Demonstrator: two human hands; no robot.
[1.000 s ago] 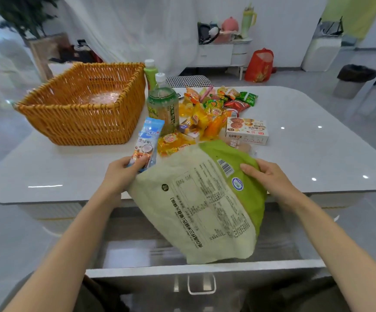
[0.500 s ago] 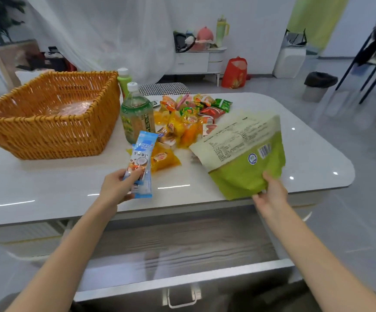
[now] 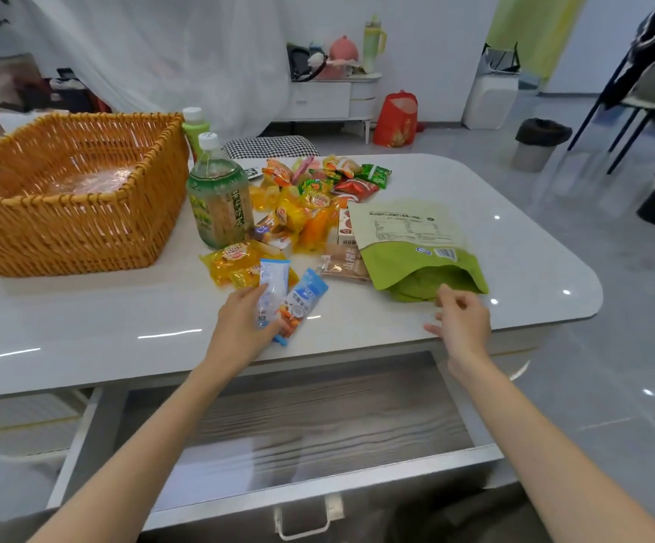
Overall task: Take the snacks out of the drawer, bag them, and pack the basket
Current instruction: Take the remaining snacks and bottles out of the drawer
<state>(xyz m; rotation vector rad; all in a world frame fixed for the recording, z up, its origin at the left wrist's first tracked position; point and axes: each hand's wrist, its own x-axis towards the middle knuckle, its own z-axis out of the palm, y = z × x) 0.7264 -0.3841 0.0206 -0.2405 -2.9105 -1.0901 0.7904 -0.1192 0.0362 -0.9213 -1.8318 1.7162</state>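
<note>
A person's left hand (image 3: 239, 327) gripped two blue-and-white snack packets (image 3: 304, 303) over the near edge of the white desk (image 3: 83, 319), fingers and thumb curled round their lower ends. The right hand (image 3: 461, 321) hung over the same edge further right with its fingers loosely curled, holding nothing. It sat just beside the near end of a green-and-cream pouch (image 3: 416, 252); whether the fingertips touched the pouch could not be told.

The pouch lay flat on the desk, printed back up, toward the right edge. It overlapped a small box (image 3: 344, 229) and a brownish packet (image 3: 347, 264) on its left. A heap of small yellow, orange, red and green snacks (image 3: 310, 197) spread from the desk's middle toward its far edge. A tea bottle (image 3: 220, 201) stood upright just left of the heap. A smaller green bottle (image 3: 195, 127) stood behind it.

The wicker basket (image 3: 75, 229) occupied the desk's far left corner, with something in clear wrap inside. Below the near edge, the drawer (image 3: 298, 425) stood pulled out, its wood-grain bottom showing between the person's forearms.
</note>
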